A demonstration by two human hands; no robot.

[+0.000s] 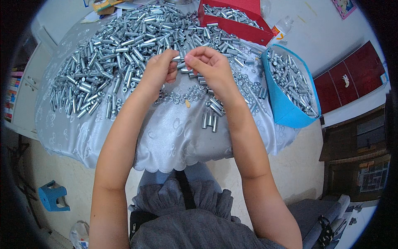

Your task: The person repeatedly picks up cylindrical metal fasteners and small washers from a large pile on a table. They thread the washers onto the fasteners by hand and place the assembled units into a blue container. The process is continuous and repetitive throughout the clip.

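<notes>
Over the near part of a large heap of silvery sleeve anchors point(137, 37), my two hands meet. My left hand point(161, 71) is closed, with a small shiny sleeve anchor point(178, 59) pinched between thumb and forefinger. At the anchor's right end, my right hand point(213, 70) is closed in a pinch; whatever its fingertips hold is too small to make out. Beneath the hands lie many loose nuts point(176, 98) and a small tan piece point(188, 103). Several plain metal sleeves point(210, 120) lie below my right wrist.
A pale patterned cloth point(166, 143) covers the table. At the right edge stands a blue fabric bin point(292, 118) filled with anchors. Behind the heap are a red box point(240, 30) holding more metal parts and a clear bottle point(282, 27). A blue stool point(53, 195) stands on the floor at left.
</notes>
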